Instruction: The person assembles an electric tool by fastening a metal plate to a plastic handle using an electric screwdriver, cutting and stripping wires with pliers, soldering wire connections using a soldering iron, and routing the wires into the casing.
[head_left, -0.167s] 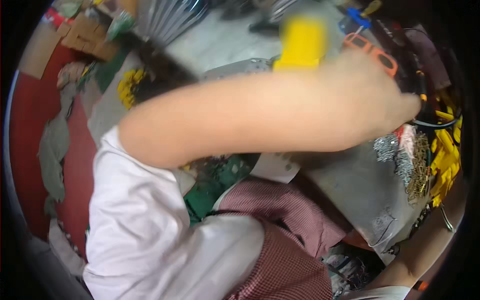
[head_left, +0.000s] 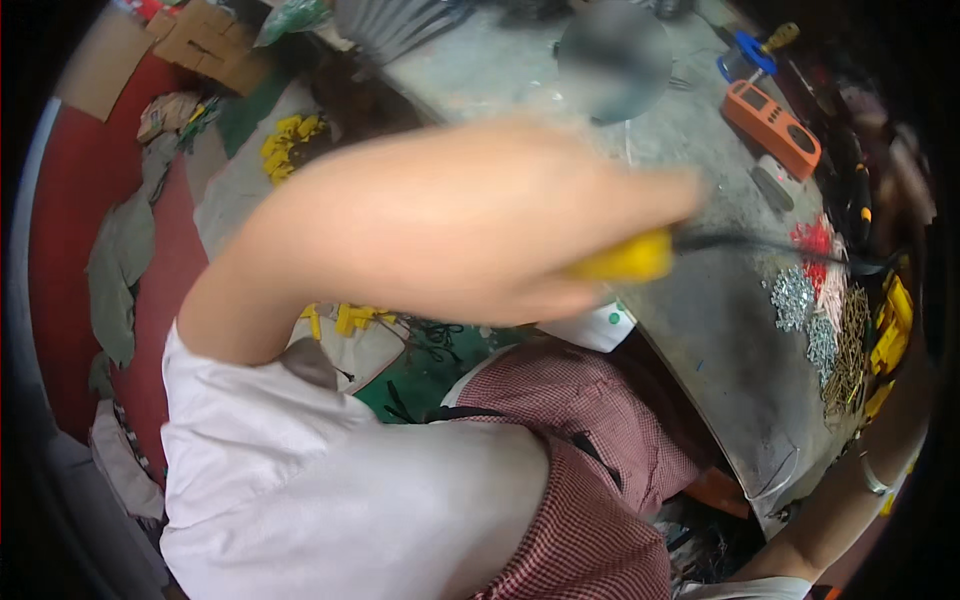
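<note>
My left hand (head_left: 590, 210) reaches across from the left, smeared by motion. Its fingers are closed round a yellow piece (head_left: 635, 258), part of which shows beneath them; its exact kind is unclear. A dark cable (head_left: 755, 243) stretches from beside this hand toward the right rim, where several yellow pieces (head_left: 892, 325) lie. My right forearm (head_left: 840, 500), with a bracelet (head_left: 873, 475), rises from the lower right; its hand is lost at the dark rim. Small silver screws (head_left: 790, 297), red pieces (head_left: 812, 238) and brass-coloured pins (head_left: 847, 345) lie in piles nearby.
An orange meter-like device (head_left: 772, 128) and a blue spool (head_left: 748, 58) stand on the grey table (head_left: 690, 340) at the far right. A blurred round grey object (head_left: 615, 62) is at the back. Yellow parts (head_left: 292, 145) and cardboard boxes (head_left: 205, 45) are on the left.
My left hand has swung from the right side of the table back to the left, bringing a yellow piece. The cable now stretches out behind it. The view has shifted slightly.
</note>
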